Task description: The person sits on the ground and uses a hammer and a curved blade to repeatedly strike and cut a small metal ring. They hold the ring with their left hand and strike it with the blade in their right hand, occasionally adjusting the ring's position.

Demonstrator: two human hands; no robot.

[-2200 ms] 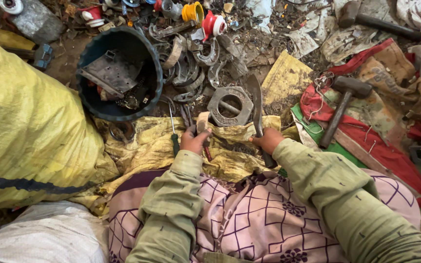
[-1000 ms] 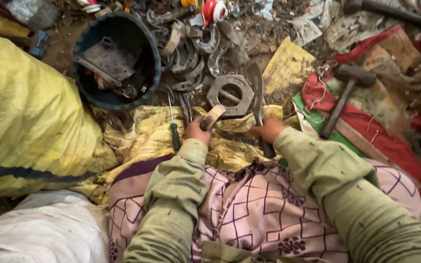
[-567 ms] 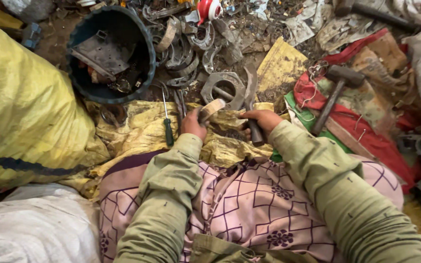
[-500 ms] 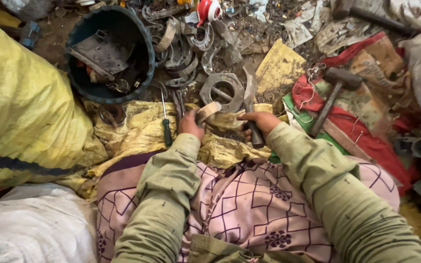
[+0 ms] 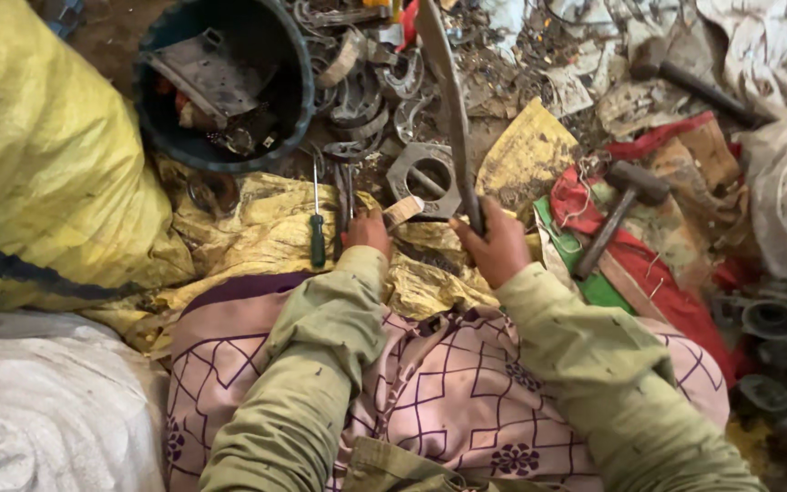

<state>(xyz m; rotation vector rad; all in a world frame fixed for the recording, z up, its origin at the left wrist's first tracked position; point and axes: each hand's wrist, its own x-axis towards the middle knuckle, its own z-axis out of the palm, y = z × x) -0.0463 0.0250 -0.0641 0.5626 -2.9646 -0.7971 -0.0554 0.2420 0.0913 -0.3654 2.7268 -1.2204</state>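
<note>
1. Rusty steel blade (image 5: 448,100): a long flat bar that runs from the upper centre of the frame down to the right hand (image 5: 495,244), which is clenched round its lower end.
2. Left hand (image 5: 368,230): fingers pinch a small pale block (image 5: 403,210) at centre frame, just below a grey metal ring (image 5: 425,178).
3. A screwdriver (image 5: 317,219) with a green handle lies on the yellow sheet (image 5: 248,237), left of the left hand. A hammer (image 5: 617,214) lies at the right. A dark bucket (image 5: 216,82) of scrap stands at the upper left.
4. Hazard: the raised blade stands close above the left fingers. A slip of the right-hand grip, or a glancing hit on the block, could strike them.
5. Hazard: the block rests on crumpled sheet and may shift.
6. Unclear: the blade's upper tip is cut off by the frame edge. The block's material cannot be told. The scrap heap is too cluttered to identify.
</note>
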